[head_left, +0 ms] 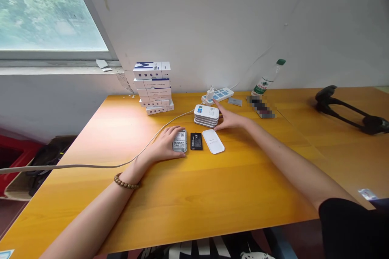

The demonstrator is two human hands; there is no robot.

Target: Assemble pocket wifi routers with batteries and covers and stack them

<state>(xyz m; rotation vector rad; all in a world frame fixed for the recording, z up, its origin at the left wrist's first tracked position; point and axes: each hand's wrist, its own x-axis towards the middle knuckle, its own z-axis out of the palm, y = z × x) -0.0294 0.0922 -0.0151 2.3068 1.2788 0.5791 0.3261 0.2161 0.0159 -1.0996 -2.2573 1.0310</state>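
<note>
My left hand (165, 143) grips a small white pocket device (180, 141) by its edges, fingers at the far side and thumb at the near side. Its back is off, so printed labels show inside. Just right of it lies a black flat battery (196, 141) marked 3000mAh, and beside that a white back cover (213, 141). My right hand (227, 118) is at the right side of a stack of several white devices (206, 115), thumb and index finger spread around its corners. Whether it presses on the stack I cannot tell.
White boxes (155, 89) are stacked at the back left. A power strip (220, 95) with a white plug, a grey card (235, 101), a bottle (267, 79) and a blurred phone-like object (261, 107) sit behind. A white cable (91, 166) crosses over my left wrist. A black stand (349, 111) lies right.
</note>
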